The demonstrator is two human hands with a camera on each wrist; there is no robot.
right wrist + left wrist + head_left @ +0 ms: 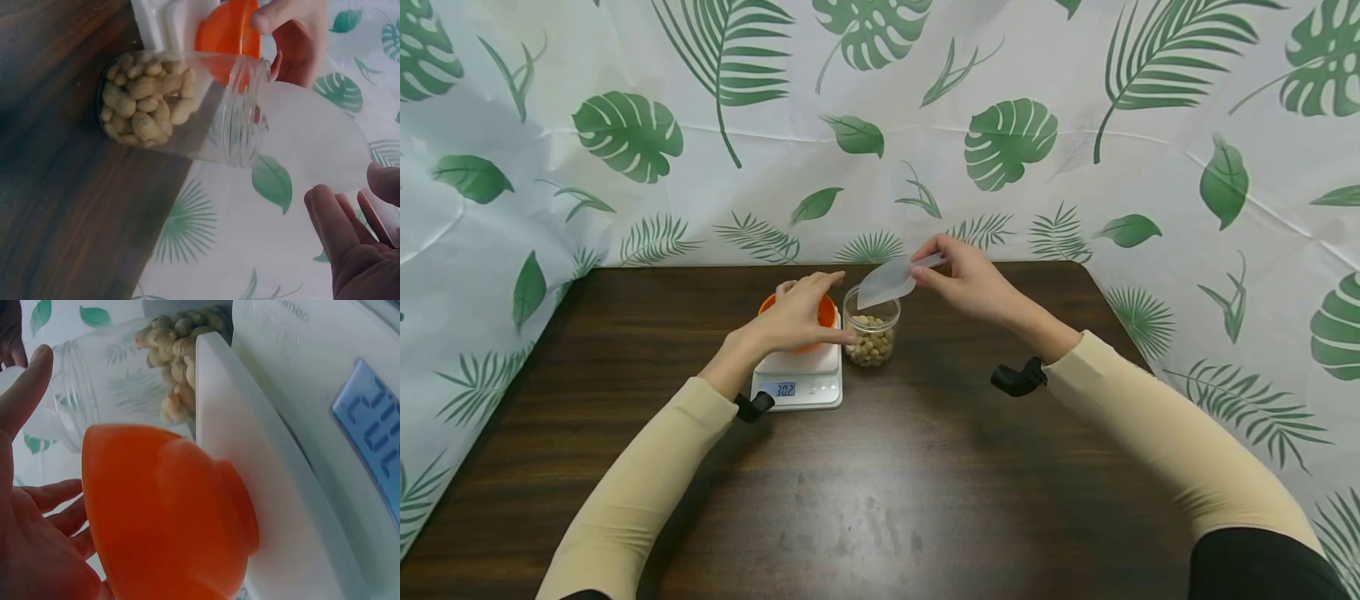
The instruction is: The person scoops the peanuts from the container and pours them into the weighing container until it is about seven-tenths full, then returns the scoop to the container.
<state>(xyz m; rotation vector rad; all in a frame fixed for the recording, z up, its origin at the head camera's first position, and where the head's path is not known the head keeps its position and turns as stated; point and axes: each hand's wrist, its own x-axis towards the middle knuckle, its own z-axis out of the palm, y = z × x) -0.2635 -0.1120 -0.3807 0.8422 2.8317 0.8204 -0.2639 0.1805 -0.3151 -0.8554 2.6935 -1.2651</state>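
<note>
My left hand spreads over an orange bowl, its thumb stretched toward the jar and its fingers at the bowl's rim. The bowl stands upright on a white kitchen scale whose lit display reads 30.2. Just right of it is a clear jar, lidless, with peanuts in their shells in its lower part. Between thumb and fingers, my right hand pinches the handle of a translucent white scoop. The scoop's tip dips toward the jar's mouth. What the bowl holds is hidden.
A dark wood-grain table carries the scale and jar close to its far edge. Behind hangs a white sheet with green leaf prints. Black wrist mounts sit below both wrists.
</note>
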